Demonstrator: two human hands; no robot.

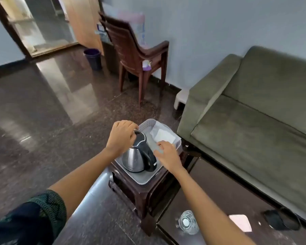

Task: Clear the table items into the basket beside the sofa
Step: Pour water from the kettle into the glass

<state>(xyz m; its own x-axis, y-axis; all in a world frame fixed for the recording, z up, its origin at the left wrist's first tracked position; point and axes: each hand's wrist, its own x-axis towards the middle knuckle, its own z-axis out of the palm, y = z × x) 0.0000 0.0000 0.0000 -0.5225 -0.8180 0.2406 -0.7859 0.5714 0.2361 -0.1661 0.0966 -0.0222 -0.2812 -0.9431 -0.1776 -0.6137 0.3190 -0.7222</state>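
A steel kettle (133, 159) with a black lid and handle stands in the near end of the grey plastic basket (145, 181), which sits on a brown stool (141, 193) beside the olive sofa (254, 121). My left hand (121, 134) grips the kettle's top, fingers curled over the far side of the lid. My right hand (168, 153) rests just right of the kettle's handle, fingers loosely spread on the basket's right side. A white folded cloth or paper (164, 137) lies in the far end of the basket.
On the dark table (219, 183) at the lower right lie a clear glass (187, 221), a pink card (240, 225) and a black object (281, 220). A brown plastic chair (136, 55) and a dark bin (93, 58) stand further back on the glossy floor.
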